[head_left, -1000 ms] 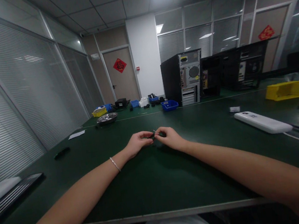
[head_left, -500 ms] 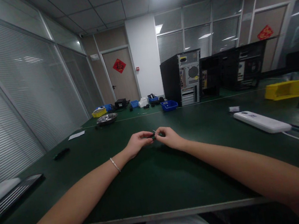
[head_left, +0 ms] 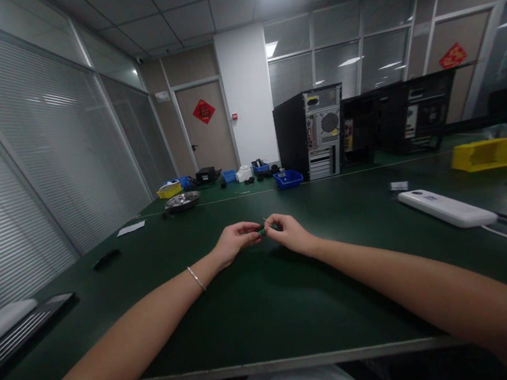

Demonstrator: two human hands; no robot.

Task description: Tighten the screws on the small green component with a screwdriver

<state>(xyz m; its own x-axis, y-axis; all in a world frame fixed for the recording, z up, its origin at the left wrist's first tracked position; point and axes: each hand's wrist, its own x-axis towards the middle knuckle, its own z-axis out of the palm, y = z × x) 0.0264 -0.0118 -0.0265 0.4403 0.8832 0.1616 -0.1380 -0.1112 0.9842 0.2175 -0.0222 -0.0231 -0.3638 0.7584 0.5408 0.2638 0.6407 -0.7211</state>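
Note:
Both hands meet above the middle of the green table point(head_left: 261, 314). My left hand point(head_left: 233, 243), with a bracelet on its wrist, pinches a small green and dark piece point(head_left: 261, 231) between thumb and fingers. The piece is too small to name and partly covered by the fingertips. Close beside it, my right hand point(head_left: 291, 235) is closed on a thin, light-coloured pointed thing point(head_left: 264, 219). Its tip sticks up over the fingers, and the rest is hidden in the hand.
A white elongated device point(head_left: 445, 208) with a cable lies at right, near a yellow bin point(head_left: 489, 155). Computer cases point(head_left: 312, 134) stand behind a blue tray point(head_left: 288, 179). Further left are a metal bowl point(head_left: 182, 201), white paper point(head_left: 131, 228) and a dark object point(head_left: 106, 259).
The fingertips of my two hands are slightly further apart, and more of the green piece shows between them. Both hands keep their hold. The camera view has shifted a little.

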